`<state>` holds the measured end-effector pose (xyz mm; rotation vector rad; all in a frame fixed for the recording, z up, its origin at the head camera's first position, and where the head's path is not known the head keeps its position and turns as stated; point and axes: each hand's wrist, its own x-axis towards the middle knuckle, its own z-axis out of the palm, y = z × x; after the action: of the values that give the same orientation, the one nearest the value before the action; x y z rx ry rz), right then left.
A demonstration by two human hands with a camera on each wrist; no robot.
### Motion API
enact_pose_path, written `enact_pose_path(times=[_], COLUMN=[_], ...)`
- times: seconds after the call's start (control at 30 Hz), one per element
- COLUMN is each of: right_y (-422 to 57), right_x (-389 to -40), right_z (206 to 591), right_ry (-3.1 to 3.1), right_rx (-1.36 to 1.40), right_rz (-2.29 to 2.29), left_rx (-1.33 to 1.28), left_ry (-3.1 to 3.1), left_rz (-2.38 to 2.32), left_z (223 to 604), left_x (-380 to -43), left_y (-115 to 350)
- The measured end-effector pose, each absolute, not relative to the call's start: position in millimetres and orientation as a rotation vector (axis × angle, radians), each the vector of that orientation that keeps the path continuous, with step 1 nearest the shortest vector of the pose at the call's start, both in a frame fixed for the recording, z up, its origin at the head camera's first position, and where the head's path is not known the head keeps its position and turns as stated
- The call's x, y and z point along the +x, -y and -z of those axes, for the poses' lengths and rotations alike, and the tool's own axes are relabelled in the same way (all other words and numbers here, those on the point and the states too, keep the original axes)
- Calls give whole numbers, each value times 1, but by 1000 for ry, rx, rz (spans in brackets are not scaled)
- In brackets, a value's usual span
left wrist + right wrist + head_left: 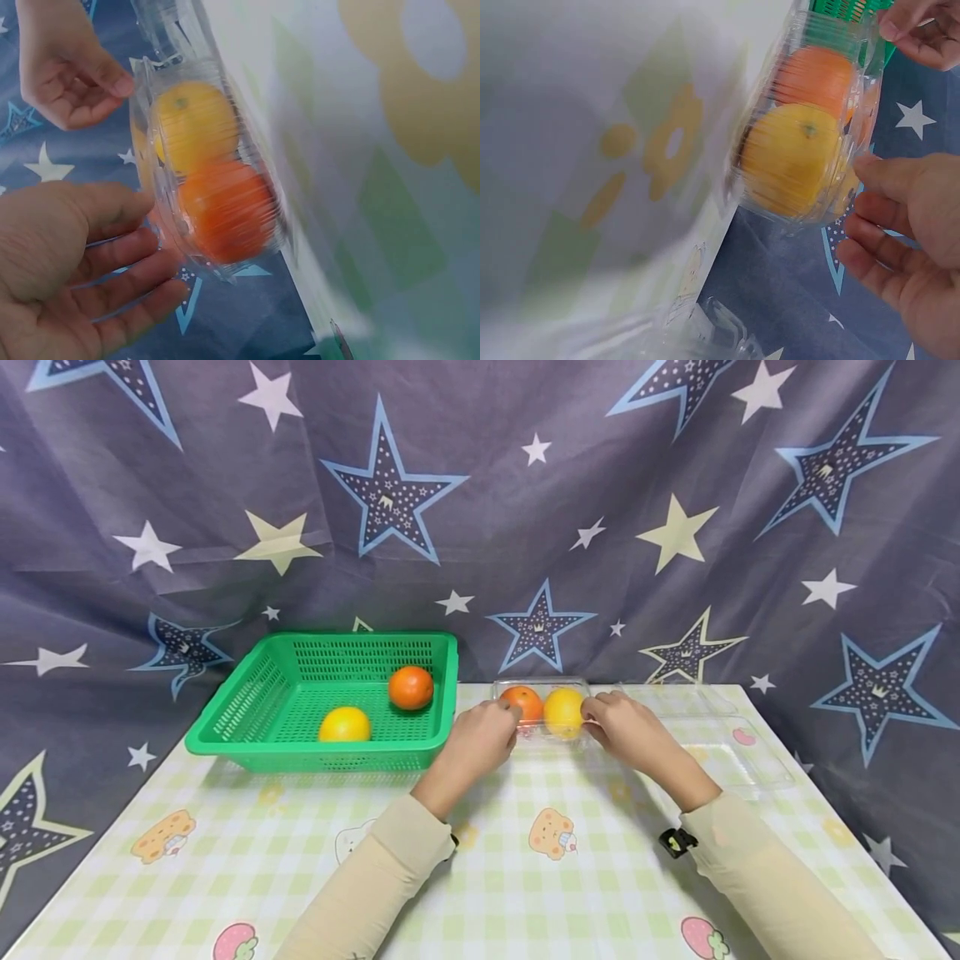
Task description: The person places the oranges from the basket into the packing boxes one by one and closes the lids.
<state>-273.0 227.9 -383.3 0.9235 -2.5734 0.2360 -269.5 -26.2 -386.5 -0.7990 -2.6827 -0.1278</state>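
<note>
Nearest the camera, left sleeve (375, 868), then right sleeve (765, 877), both above the checked tablecloth (487, 902). At far left, green basket (300, 748), with yellow fruit (345, 724) by the front wall and orange fruit (411, 687) toward the back right. Just right of it, left hand (480, 735) at the left end of a clear box (532, 735), apparently pinching the rim between thumb and forefinger, remaining fingers loosely bent and apart. Inside the box, boxed orange (522, 703) on the left, boxed yellow (562, 710) on the right, side by side (snug, with little room to roll). At the right end, right hand (630, 731), likewise seeming to pinch the rim, other fingers apart. Cannot tell the state of any catch under the fingertips.

Looks like closing the lid. To do it well, line up both edges at the left corner, hold that end steady, then squeeze rim to rim toward the right rather than bearing down on the top. Keep the force even, or risk popping one corner while seating the other.

By count, left to right: one basket with two fruits, one box with two more, one open-looking second container (750, 760). Altogether two yellow, two orange.
</note>
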Motion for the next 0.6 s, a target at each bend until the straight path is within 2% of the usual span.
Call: enact_pose_path(times=[0.3,0.6], right_y=[-219,-215], right_x=[-277,-281], right_z=[383,384], right_ry=[2542,2586], right_rx=[1029,994], right_rz=[-284,-248], left_rx=[-832,-819], left_ry=[2661,2694], left_rz=[137,159], left_z=[389,393], left_x=[-273,-280], left_y=[23,21])
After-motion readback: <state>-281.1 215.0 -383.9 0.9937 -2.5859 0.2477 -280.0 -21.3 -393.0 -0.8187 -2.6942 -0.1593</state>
